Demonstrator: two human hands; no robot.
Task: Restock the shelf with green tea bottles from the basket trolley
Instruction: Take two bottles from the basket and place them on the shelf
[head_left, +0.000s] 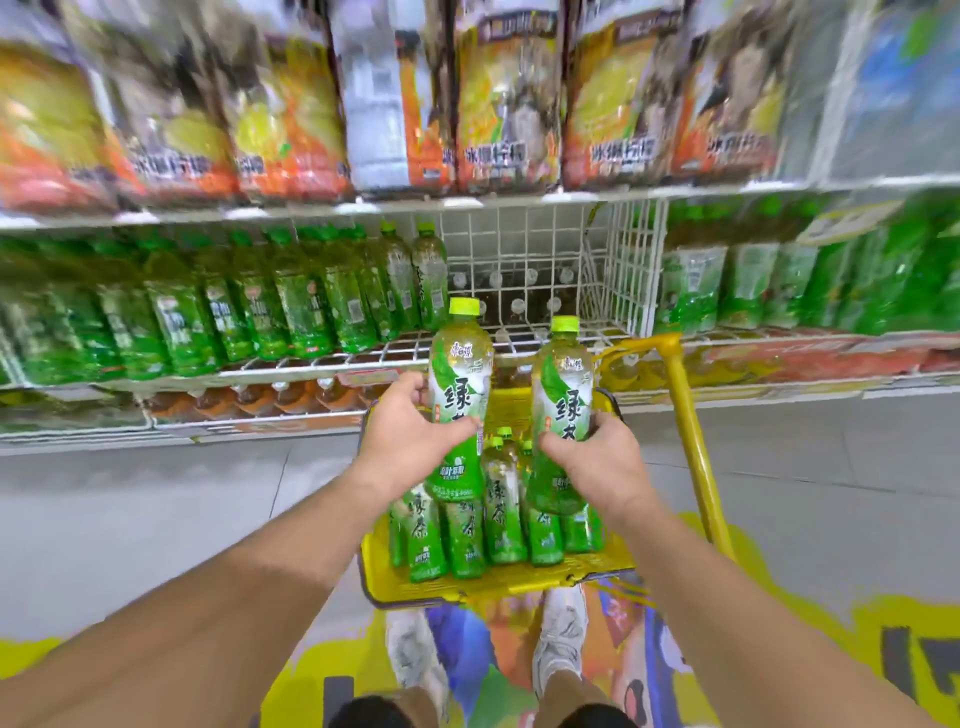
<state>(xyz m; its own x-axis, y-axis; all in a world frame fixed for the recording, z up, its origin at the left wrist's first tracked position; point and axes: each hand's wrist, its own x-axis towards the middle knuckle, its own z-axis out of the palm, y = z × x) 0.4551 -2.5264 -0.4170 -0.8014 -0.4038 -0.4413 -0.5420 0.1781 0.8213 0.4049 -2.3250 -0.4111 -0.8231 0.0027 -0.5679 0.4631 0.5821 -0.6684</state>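
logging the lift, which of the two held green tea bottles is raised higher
The bottle in the left hand: its yellow-green cap sits above the cap of the right hand's bottle, level with the empty wire shelf section.

Two green tea bottles held upright above the yellow basket trolley (498, 584): left hand (410, 434) around one bottle (460, 395), right hand (597, 462) around the other bottle (561, 410). Empty wire shelf (519, 270) bay just behind.

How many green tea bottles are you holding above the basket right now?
2: one bottle in the left hand, one bottle in the right hand. More stand in the yellow basket below.
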